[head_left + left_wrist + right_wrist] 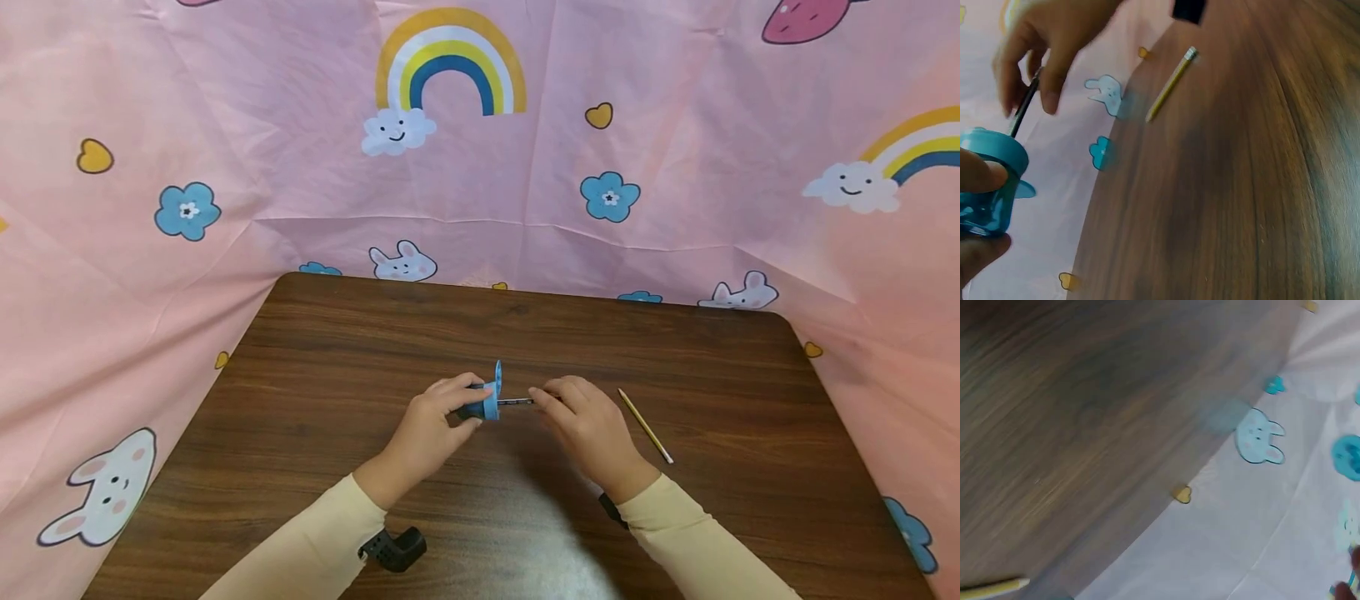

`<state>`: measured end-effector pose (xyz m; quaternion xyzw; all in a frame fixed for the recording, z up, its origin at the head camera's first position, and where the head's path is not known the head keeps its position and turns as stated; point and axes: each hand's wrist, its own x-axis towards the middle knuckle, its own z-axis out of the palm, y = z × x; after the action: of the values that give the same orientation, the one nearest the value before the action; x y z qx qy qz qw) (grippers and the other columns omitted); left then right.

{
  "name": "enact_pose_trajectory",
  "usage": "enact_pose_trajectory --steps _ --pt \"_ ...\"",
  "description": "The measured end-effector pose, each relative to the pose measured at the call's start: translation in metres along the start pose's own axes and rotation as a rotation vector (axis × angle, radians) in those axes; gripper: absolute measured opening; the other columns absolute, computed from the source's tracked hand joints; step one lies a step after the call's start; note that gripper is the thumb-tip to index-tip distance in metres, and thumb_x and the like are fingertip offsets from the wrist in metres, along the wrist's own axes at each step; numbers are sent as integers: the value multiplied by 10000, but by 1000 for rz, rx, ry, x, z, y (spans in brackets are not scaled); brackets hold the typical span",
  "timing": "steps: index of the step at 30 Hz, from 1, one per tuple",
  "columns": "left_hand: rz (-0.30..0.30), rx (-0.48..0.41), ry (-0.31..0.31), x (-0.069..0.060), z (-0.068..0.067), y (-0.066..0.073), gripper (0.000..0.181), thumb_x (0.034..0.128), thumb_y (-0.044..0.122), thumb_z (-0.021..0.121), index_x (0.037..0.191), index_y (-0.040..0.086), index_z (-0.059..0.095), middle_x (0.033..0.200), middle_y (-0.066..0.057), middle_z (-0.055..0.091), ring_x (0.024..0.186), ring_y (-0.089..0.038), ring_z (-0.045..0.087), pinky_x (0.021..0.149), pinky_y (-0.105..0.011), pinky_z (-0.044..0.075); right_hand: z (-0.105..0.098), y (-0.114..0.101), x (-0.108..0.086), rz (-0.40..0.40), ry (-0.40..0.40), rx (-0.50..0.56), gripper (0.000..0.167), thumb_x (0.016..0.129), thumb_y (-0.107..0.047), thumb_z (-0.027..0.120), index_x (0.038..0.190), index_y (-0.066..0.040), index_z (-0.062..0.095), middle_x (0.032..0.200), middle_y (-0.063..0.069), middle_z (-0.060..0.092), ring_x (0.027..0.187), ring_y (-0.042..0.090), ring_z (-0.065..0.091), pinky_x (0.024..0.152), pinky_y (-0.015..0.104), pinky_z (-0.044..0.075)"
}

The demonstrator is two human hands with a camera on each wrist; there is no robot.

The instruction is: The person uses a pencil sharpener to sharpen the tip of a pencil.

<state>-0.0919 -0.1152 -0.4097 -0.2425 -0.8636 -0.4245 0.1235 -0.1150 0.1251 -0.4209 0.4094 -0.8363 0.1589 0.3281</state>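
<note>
My left hand (426, 433) grips a small blue container (491, 403), tipped on its side with its mouth toward the right and its round lid standing up. In the left wrist view the container (994, 178) looks translucent below its rim, between thumb and fingers. My right hand (592, 429) pinches the end of a dark, thin pencil-like stick (515, 402), whose other end meets the container's mouth. That dark stick (1024, 107) also shows in the left wrist view, under the right hand's fingers (1052, 81). Only fingertips (1349, 589) show at the right wrist view's corner.
A yellow pencil (646, 426) with a white end lies on the brown wooden table (337, 350), right of my right hand. Pink cloth (300, 142) with printed rainbows, flowers and rabbits hangs behind and beside the table. Black straps are on both wrists.
</note>
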Motion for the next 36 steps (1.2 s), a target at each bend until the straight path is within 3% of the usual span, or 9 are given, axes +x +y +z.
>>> enact_pose_trajectory --steps 3,5,9,15,18,20,23,29,36 --pt "-111 -55 -37 1 -1 5 423 760 -47 780 1159 77 715 1208 -36 648 1028 -206 617 717 -255 560 4 0 -2 -74 50 -46 145 952 -67 595 1018 -30 718 899 68 618 782 190 600 647 287 544" --pt "-110 -45 -53 2 -1 6 420 770 -40 775 1166 84 713 1226 -37 641 1049 -214 610 727 -258 560 5 -3 0 -40 63 -28 111 866 -4 677 958 -25 736 825 45 594 707 163 550 569 250 510" --pt "59 76 -31 2 -1 5 410 752 -52 784 1134 84 729 1209 -56 642 1092 -243 595 735 -281 562 1 -8 8 147 -18 118 181 681 12 827 834 -53 754 736 -4 561 652 122 500 520 200 464" --pt "356 209 26 -2 2 -6 369 717 -73 804 1059 52 750 1150 -88 637 1092 -254 596 862 -298 555 -11 -2 20 477 -383 470 45 782 -74 784 801 -63 744 749 -23 618 665 80 573 567 201 499" --pt "433 205 45 -4 4 -9 369 703 -75 812 1050 34 748 1138 -100 631 1078 -259 599 882 -290 546 -18 5 27 597 -523 611 54 827 -109 752 815 -58 741 783 -14 656 682 64 565 568 221 492" --pt "443 199 57 -5 5 -10 367 705 -74 809 1052 31 747 1141 -107 630 1077 -259 599 886 -291 545 -20 6 29 618 -554 636 54 838 -117 742 820 -65 740 798 -13 665 694 63 551 571 228 485" --pt "396 177 68 -5 5 -9 366 712 -79 802 1057 29 746 1140 -107 639 1076 -260 602 866 -300 555 -20 4 30 527 -514 541 46 835 -122 745 828 -77 744 777 -33 636 678 52 544 561 210 477" --pt "181 98 15 -3 2 -2 421 731 -95 784 1121 55 730 1183 -92 646 1099 -245 595 746 -270 576 -12 -5 19 226 -281 172 124 785 -111 796 897 -75 754 739 -48 545 673 84 497 553 189 455" --pt "-76 -51 -14 0 -1 4 398 764 -52 775 1142 59 721 1190 -43 653 1023 -198 612 695 -245 552 -5 -2 4 94 -91 22 414 756 -167 829 1140 -67 713 990 63 638 891 214 612 739 335 553"
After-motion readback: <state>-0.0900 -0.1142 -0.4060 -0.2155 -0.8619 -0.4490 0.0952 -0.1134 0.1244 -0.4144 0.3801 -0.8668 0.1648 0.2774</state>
